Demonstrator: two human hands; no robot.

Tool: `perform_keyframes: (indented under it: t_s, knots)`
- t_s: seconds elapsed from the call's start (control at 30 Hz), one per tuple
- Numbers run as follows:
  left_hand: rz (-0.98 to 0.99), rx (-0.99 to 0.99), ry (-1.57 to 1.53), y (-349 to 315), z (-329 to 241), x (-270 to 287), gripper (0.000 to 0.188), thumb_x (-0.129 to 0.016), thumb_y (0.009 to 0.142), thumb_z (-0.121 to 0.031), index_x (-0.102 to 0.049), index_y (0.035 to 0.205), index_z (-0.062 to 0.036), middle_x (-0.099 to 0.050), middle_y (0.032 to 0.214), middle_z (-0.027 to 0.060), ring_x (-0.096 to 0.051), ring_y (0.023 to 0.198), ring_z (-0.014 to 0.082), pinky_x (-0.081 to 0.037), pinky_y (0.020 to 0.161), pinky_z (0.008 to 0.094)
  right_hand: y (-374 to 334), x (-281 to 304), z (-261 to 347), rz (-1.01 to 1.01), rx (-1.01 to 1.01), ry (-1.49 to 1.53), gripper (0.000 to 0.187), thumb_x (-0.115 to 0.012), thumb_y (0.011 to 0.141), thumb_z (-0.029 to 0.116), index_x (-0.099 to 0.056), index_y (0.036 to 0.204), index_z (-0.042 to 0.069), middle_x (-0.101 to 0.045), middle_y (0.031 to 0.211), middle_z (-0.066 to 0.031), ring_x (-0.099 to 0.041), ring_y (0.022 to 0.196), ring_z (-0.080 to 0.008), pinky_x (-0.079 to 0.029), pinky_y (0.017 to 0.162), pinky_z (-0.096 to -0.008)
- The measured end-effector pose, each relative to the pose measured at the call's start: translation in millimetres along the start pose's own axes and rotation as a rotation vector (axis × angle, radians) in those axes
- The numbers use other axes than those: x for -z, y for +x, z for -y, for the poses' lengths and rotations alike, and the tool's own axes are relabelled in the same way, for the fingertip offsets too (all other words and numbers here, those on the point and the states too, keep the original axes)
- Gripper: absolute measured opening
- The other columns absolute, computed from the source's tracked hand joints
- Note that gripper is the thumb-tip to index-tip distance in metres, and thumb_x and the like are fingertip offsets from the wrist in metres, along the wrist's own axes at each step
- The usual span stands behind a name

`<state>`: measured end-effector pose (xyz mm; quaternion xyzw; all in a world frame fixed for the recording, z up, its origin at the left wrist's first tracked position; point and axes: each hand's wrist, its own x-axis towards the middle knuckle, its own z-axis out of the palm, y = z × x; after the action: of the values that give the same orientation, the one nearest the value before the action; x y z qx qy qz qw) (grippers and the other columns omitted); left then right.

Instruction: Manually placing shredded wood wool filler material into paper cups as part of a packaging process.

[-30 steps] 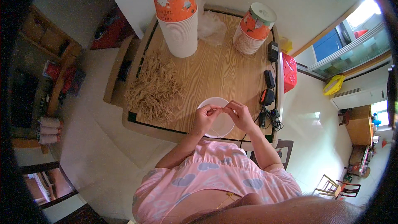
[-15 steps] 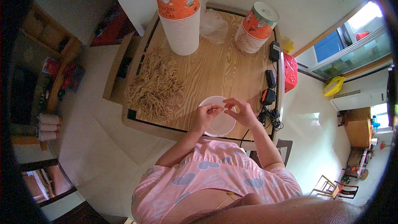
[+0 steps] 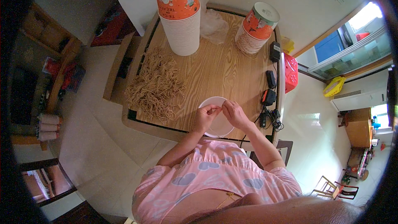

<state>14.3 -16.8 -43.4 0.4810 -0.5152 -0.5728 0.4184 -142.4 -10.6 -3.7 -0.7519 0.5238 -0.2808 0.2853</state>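
A white paper bucket stands at the table's near edge, its round opening facing up. Over that opening my left hand and my right hand meet, fingertips almost touching. Both are closed in a pinch; what they hold is too small to make out. To the left lies a tangled heap of tan cords. A tall stack of upside-down paper buckets, the top one orange and green, rises behind the heap.
A shorter bucket stack, with tan cord around its lower part, stands at the back right. Crumpled clear plastic lies between the stacks. Black adapters and a coiled cable line the table's right edge.
My right hand has moved slightly left toward the left hand, and its spread fingers have drawn together into a pinch. My left hand has barely moved.
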Motion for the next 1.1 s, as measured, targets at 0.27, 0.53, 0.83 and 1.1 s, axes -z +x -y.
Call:
perform_keyframes:
  t_s: [0.27,0.53,0.83,1.1]
  knots:
    - [-0.076,-0.008,0.022,-0.7,17.5,2.9,0.010,-0.065,0.076,-0.013,-0.066,0.079,-0.0035,-0.051,0.056,-0.0058,-0.043,0.052,0.0021,-0.035,0.047,0.0193,8.6,-7.4,-5.6,0.100,0.022,-0.157,0.013,-0.052,0.082,0.017,-0.051,0.079,0.004,-0.052,0.076,-0.0157,-0.052,0.074,-0.0355,-0.039,0.069,-0.0448]
    - [-0.121,0.107,-0.059,13.9,34.6,-2.9,0.011,-0.065,0.075,-0.012,-0.065,0.079,-0.0015,-0.061,0.068,0.0006,-0.054,0.064,0.0072,-0.043,0.060,0.0218,30.7,-7.9,-30.1,0.050,-0.097,-0.084,0.021,-0.053,0.079,0.010,-0.055,0.099,0.005,-0.052,0.085,-0.0154,-0.054,0.076,-0.0351,-0.045,0.068,-0.0393]
    - [-0.168,0.142,-0.023,24.1,52.9,-8.5,0.011,-0.062,0.077,-0.011,-0.063,0.077,-0.0005,-0.060,0.067,0.0007,-0.053,0.063,0.0079,-0.042,0.060,0.0235,1.4,-21.2,-23.1,-0.084,-0.229,0.082,0.025,-0.052,0.075,0.003,-0.057,0.099,0.005,-0.051,0.076,-0.0145,-0.053,0.069,-0.0304,-0.044,0.062,-0.0365]
    - [-0.185,0.118,0.023,18.6,54.6,-5.4,0.017,-0.064,0.075,-0.016,-0.063,0.076,0.0014,-0.061,0.065,0.0022,-0.054,0.061,0.0086,-0.043,0.058,0.0236,-0.1,-22.9,-21.2,-0.136,-0.203,0.098,0.026,-0.054,0.075,0.002,-0.058,0.101,0.006,-0.046,0.070,-0.0108,-0.048,0.060,-0.0232,-0.042,0.057,-0.0322]
